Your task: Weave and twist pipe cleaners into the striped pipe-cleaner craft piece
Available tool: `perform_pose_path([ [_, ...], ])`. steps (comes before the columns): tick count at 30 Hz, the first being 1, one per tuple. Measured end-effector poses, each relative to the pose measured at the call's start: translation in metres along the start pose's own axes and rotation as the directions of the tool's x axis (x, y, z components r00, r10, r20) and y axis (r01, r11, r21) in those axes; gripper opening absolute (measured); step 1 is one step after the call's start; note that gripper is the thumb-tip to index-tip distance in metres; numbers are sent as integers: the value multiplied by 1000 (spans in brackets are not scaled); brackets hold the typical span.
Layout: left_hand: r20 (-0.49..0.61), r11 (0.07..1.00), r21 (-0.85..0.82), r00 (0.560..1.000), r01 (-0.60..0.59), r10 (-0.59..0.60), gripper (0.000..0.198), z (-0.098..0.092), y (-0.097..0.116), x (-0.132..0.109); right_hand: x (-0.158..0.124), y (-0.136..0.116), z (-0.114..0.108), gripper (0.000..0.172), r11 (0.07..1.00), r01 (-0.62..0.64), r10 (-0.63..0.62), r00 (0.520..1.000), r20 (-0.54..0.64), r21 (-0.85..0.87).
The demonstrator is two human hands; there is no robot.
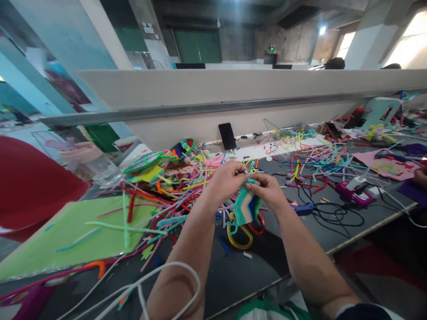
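Note:
Both hands are raised over the dark table, fingers pinched close together at the top of a striped pipe-cleaner piece (245, 208). The piece has zigzag bands of teal, cream, blue and green and hangs below my fingers. My left hand (228, 178) pinches its top edge, near a teal stem end that sticks up. My right hand (267, 192) grips the same edge from the other side, thumb in front. Just beneath the piece lie scissors with a yellow handle loop (240, 243) and a red one; their blades are hidden.
Loose pipe cleaners (187, 189) heap behind my left arm, beside a green sheet (80, 235). A phone (227, 136) leans on the partition (187, 91). To the right are a blue glue gun (303, 209), black cables and a purple power strip (355, 194). White cable (167, 266) loops near my left forearm.

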State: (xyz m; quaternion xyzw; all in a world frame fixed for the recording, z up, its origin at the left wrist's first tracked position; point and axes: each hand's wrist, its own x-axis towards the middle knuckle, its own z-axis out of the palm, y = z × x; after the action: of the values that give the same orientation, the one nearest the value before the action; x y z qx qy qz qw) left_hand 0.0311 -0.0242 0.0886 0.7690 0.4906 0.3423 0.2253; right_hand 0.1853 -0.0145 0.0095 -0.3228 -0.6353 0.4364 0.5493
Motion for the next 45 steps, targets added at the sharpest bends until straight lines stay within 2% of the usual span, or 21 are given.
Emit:
perform_pose_path([
  [6, -18, 999, 19, 999, -42, 42, 12, 2, -1, 1, 0, -5, 3, 28, 996, -70, 70, 998, 12, 49],
  [10, -24, 996, 68, 998, -62, 64, 14, 7, -5, 2, -1, -5, 2, 28, 979, -152, 147, 988, 40, 140],
  [12, -71, 991, 103, 993, -89, 97, 14, 9, -6, 3, 0, -4, 1, 27, 961, -182, 180, 983, 30, 208],
  [16, -285, 974, 170, 938, -152, 196, 26, 6, -1, 0, 3, -2, -2, 22, 914, -162, 218, 969, -115, 373],
  [18, -355, 967, 200, 908, -157, 221, 20, 2, 5, -4, 5, -1, -4, 21, 903, -118, 219, 954, -206, 414],
  [20, -382, 961, 227, 894, -156, 235, 14, -3, 12, -7, 6, -1, -6, 20, 904, -81, 212, 938, -275, 420],
  [22, -343, 956, 252, 909, -152, 235, 15, -4, 16, -9, 8, -2, -7, 19, 907, -52, 201, 926, -320, 417],
  [26, -128, 945, 295, 975, -139, 184, 21, 4, 12, -6, 10, -3, -8, 19, 901, -30, 214, 899, -382, 432],
  [29, -27, 921, 347, 980, -176, 198, 25, 15, 4, -1, 11, -2, -8, 18, 904, -31, 223, 885, -409, 426],
  [36, -5, 912, 351, 973, -214, 230, 30, 33, -7, 4, 11, 0, -9, 17, 909, -8, 206, 878, -431, 417],
  [41, -32, 900, 405, 981, -162, 191, 25, 36, -6, 5, 11, -1, -9, 19, 892, 6, 194, 897, -397, 452],
  [45, -6, 883, 435, 980, -178, 201, 25, 36, -6, 6, 11, -2, -8, 21, 881, -23, 227, 898, -377, 473],
])
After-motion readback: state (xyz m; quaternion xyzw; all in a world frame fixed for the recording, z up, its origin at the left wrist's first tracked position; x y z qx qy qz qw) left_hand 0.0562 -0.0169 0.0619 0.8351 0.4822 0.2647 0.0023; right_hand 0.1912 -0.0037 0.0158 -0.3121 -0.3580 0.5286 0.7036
